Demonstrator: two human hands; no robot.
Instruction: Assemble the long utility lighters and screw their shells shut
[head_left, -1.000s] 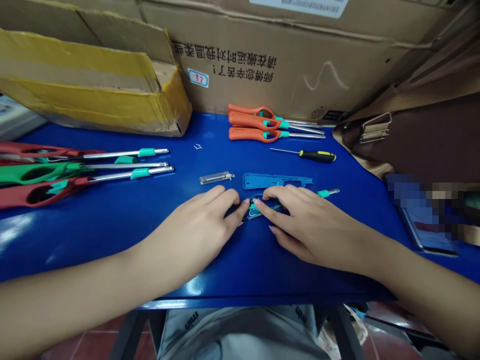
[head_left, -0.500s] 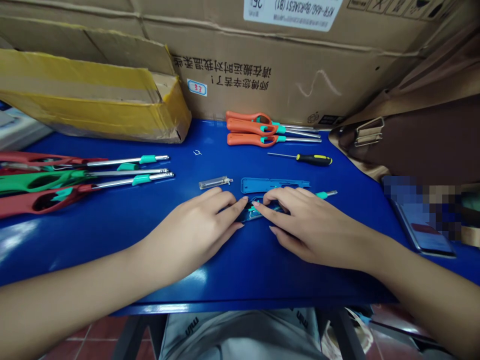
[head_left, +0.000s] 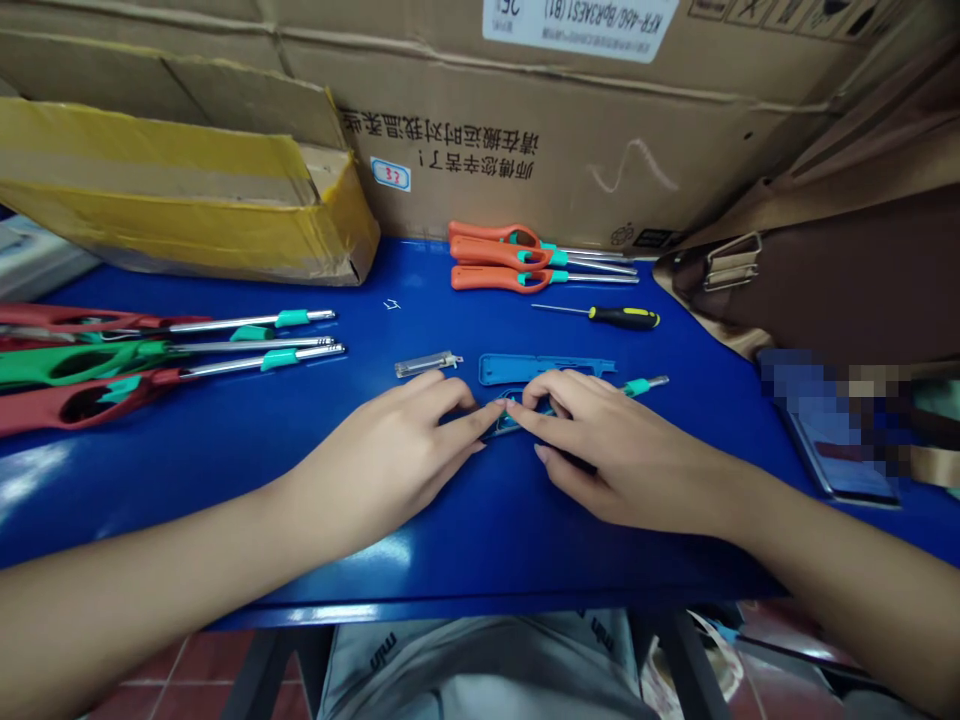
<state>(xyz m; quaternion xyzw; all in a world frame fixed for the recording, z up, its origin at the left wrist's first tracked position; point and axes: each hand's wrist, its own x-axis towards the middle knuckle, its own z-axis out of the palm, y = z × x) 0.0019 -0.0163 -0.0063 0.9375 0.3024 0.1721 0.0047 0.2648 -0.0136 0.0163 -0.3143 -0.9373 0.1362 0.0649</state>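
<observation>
An opened blue gas lighter [head_left: 507, 424] lies on the table between my hands, its inside and thin wires facing up. My left hand [head_left: 401, 450] grips its left end, index fingertip pressed into the inner parts. My right hand [head_left: 619, 445] is closed around its middle, its index fingertip meeting the left one there. The metal tip with a teal collar [head_left: 636, 387] sticks out beyond my right hand. Just behind lies the loose blue shell half [head_left: 517, 369]. A clear fuel tank [head_left: 429, 364] rests behind my left fingers. My hands hide much of the lighter.
Orange lighters [head_left: 495, 278] and a screwdriver [head_left: 624, 317] lie at the back. Several red and green lighters [head_left: 82, 400] are on the left. A yellow-taped carton [head_left: 225, 230] stands back left, a large carton [head_left: 465, 110] behind. A phone [head_left: 832, 450] lies at right.
My fingertips have drawn together over the lighter's inner parts, the left index moving slightly right. The lighter's metal tip has shifted slightly. The view has moved a little.
</observation>
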